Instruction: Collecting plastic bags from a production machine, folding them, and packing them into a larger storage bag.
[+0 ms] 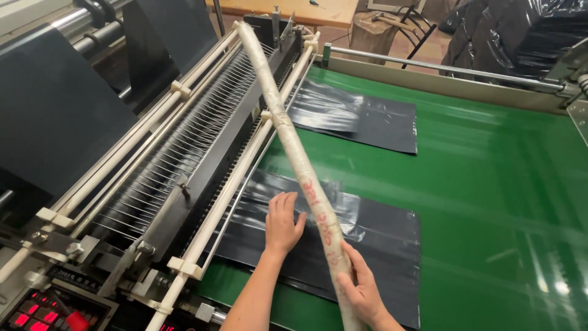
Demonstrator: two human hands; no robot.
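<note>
Right hand (361,288) is clamped on the near end of a long, stiff, light-looking wrapped tube (288,132). Left hand (282,224) lies flat, fingers spread, on thin, slippery black bags (373,236) near the green belt's (490,184) front edge.

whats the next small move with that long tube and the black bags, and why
Probably lower the long tube onto the near stack of black bags: the right hand grips its near end, held above them, while the left hand lies flat on the stack.
</note>
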